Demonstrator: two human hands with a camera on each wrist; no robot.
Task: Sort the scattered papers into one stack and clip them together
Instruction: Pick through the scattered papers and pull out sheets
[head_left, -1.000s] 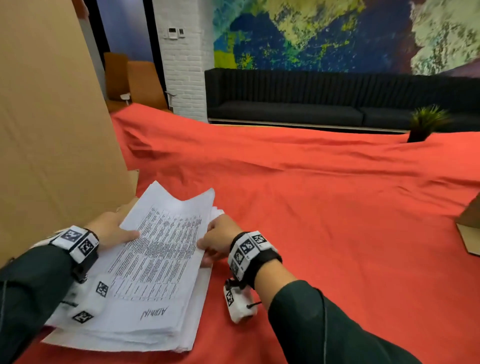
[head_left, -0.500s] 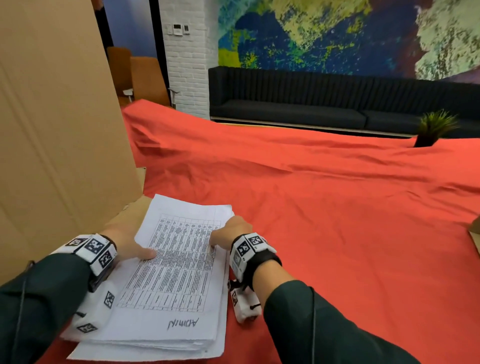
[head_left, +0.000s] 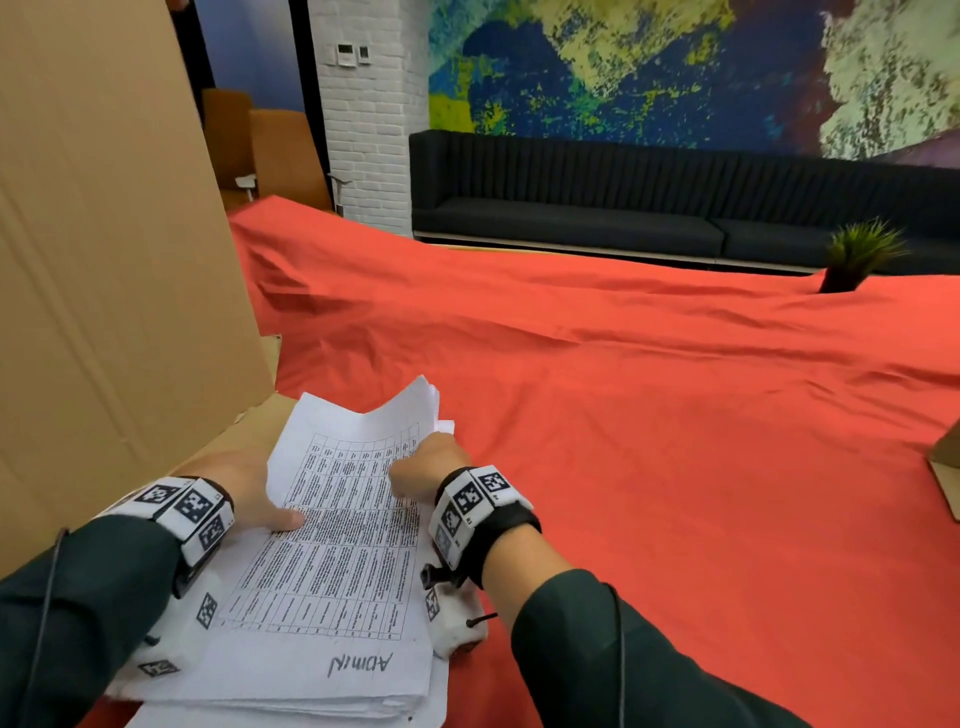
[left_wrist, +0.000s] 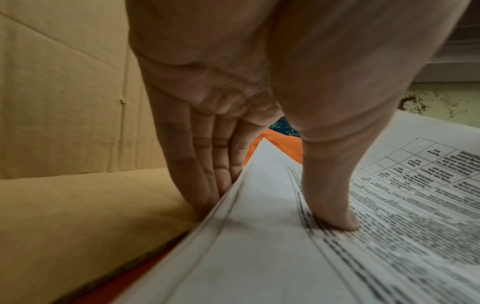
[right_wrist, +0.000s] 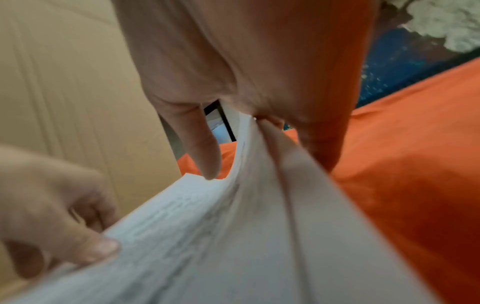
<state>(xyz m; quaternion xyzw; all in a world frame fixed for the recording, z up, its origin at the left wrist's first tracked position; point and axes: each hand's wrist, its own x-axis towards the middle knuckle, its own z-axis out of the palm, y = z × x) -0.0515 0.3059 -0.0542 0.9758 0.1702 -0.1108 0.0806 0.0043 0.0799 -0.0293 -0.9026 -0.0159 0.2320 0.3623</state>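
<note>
A thick stack of white printed papers (head_left: 332, 566), with a table on the top sheet and "ADMIN" handwritten at its near end, lies on the red cloth at the lower left. My left hand (head_left: 275, 499) holds its left edge: the thumb (left_wrist: 335, 216) presses on the top page and the fingers (left_wrist: 207, 185) run down the side beneath it. My right hand (head_left: 415, 462) grips the right edge, with the thumb (right_wrist: 207, 160) on top and the fingers under. The upper sheets (right_wrist: 246, 205) bow upward, and their far right corner is lifted.
A tall cardboard panel (head_left: 114, 260) stands close on the left, and a flat cardboard flap (head_left: 244, 431) lies under the stack's left side. Wrinkled red cloth (head_left: 623, 441) stretches to the right and far side. A small plant (head_left: 852, 260) and a cardboard corner (head_left: 945, 467) sit at the right.
Half a second ago the stack lay flat. My right hand has now raised the upper sheets' far right corner, and both hands have shifted slightly along the edges.
</note>
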